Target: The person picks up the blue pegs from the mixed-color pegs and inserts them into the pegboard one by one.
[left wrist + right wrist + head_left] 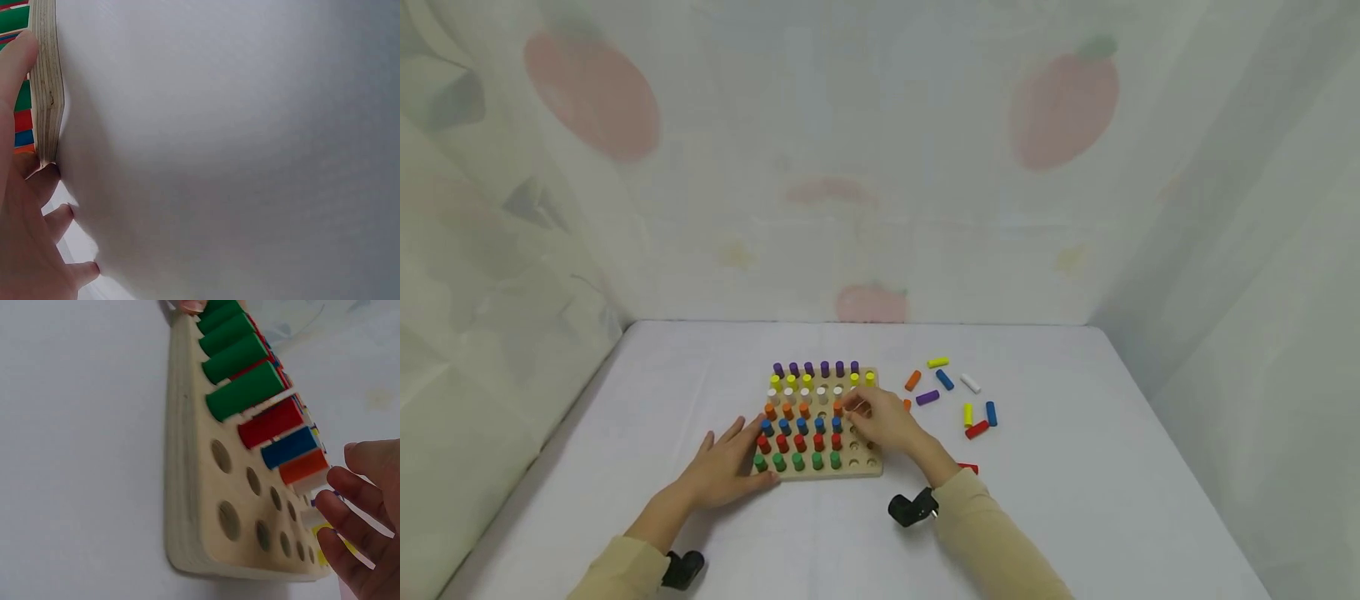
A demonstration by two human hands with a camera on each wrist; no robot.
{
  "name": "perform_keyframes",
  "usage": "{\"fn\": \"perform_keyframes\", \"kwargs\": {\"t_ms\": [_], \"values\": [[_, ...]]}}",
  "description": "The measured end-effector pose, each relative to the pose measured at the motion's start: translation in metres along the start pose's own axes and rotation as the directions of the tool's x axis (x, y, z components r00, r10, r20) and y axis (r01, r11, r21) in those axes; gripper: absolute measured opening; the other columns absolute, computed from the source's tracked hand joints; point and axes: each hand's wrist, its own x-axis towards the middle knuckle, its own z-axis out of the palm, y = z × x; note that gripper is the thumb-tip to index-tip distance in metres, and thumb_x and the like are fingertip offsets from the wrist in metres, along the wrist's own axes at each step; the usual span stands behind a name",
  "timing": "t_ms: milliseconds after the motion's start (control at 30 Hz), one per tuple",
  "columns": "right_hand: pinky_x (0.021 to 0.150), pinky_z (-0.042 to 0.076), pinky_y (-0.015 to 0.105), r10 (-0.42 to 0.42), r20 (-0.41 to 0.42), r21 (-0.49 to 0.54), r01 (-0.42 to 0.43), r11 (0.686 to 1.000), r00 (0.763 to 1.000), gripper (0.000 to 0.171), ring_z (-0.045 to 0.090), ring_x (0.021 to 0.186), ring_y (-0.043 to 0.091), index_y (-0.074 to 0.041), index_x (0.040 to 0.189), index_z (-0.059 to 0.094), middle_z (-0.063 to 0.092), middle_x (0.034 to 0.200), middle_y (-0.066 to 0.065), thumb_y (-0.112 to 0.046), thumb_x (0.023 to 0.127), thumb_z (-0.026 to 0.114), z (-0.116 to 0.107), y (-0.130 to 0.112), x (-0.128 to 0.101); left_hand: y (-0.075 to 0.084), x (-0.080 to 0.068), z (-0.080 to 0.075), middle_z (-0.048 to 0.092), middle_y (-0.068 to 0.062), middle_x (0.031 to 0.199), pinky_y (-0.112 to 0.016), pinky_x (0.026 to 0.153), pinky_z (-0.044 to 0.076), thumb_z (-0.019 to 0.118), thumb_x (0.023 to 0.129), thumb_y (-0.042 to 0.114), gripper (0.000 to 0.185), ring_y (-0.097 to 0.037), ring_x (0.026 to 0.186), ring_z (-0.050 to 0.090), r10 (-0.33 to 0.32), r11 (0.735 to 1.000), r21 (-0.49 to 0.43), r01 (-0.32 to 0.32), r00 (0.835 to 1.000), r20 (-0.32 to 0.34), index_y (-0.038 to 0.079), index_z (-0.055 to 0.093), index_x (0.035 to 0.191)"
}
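Observation:
A square wooden peg board (859, 469) lies mid-table with rows of purple, yellow, white, orange, blue, red and green pegs; its right columns show empty holes (229, 520). My left hand (730, 462) lies flat on the table, fingers straight, thumb (15, 56) against the board's edge (47, 81) at its front left corner. My right hand (880, 419) hovers over the board's right side. Its fingertips (331, 503) pinch a white peg (310, 517) in the white row, beside an orange peg (303, 467).
Several loose pegs lie right of the board: orange (912, 380), yellow (937, 362), blue (944, 380), white (970, 383), purple (927, 397) and red (977, 429). A white cloth covers the table, and printed curtains close it in at back and sides.

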Motion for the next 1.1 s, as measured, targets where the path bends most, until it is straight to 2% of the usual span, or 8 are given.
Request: {"fn": "perform_keyframes", "kwargs": {"t_ms": [300,467,567,733,933,1100], "values": [[0.079,0.052,0.024,-0.028,-0.116,-0.036,0.024,0.999,0.993,0.021,0.060,0.094,0.011,-0.010,0.110,0.061,0.064,0.102,-0.002,-0.015,0.090,0.060,-0.029,0.008,0.003,0.000,-0.002,-0.001,0.038,-0.017,0.144,-0.071,0.101,0.010,0.060,0.072,0.068,0.101,-0.042,0.135,0.023,-0.004,1.000,-0.005,0.004,1.000,0.005,0.009,0.025,0.146],[0.079,0.052,0.027,-0.013,-0.176,-0.066,0.001,0.998,0.984,0.022,0.061,0.096,0.011,-0.014,0.111,0.061,0.065,0.104,-0.002,-0.020,0.090,0.059,-0.048,0.018,0.003,-0.001,-0.002,0.000,0.038,-0.017,0.143,-0.071,0.101,0.010,0.059,0.071,0.069,0.102,-0.042,0.135,0.023,-0.001,1.000,-0.008,0.001,1.000,0.001,0.010,0.025,0.146],[0.078,0.053,0.028,0.001,-0.226,-0.073,-0.018,0.997,0.974,0.021,0.061,0.095,0.011,-0.013,0.110,0.061,0.065,0.101,-0.002,-0.019,0.090,0.060,-0.058,0.024,0.004,-0.003,-0.001,0.002,0.038,-0.016,0.144,-0.071,0.101,0.010,0.059,0.071,0.070,0.102,-0.042,0.135,0.023,0.002,1.000,-0.008,-0.002,1.000,0.002,0.010,0.025,0.146],[0.078,0.054,0.032,-0.017,-0.311,-0.059,-0.001,0.998,0.950,0.020,0.063,0.092,0.016,-0.009,0.107,0.062,0.066,0.099,0.003,-0.013,0.088,0.062,-0.076,0.031,0.004,-0.004,-0.001,0.002,0.038,-0.016,0.144,-0.071,0.101,0.010,0.057,0.071,0.072,0.102,-0.042,0.135,0.024,0.007,1.000,-0.004,-0.008,1.000,-0.009,0.010,0.025,0.146],[0.082,0.053,0.037,-0.020,-0.342,-0.047,0.005,0.999,0.940,0.024,0.063,0.095,0.021,-0.005,0.111,0.060,0.066,0.103,0.008,-0.012,0.089,0.060,-0.092,0.041,0.002,-0.003,-0.001,0.001,0.038,-0.016,0.143,-0.071,0.101,0.010,0.058,0.071,0.071,0.102,-0.042,0.135,0.024,0.011,1.000,-0.007,-0.012,1.000,-0.014,0.009,0.026,0.146],[0.082,0.053,0.036,0.011,-0.371,-0.048,-0.031,0.998,0.929,0.027,0.064,0.095,0.024,-0.004,0.114,0.059,0.067,0.102,0.010,-0.011,0.088,0.061,-0.100,0.050,-0.002,-0.001,-0.003,0.001,0.039,-0.015,0.143,-0.071,0.101,0.011,0.059,0.072,0.069,0.101,-0.041,0.135,0.025,0.019,1.000,-0.012,-0.019,1.000,-0.008,0.008,0.026,0.146]]}}
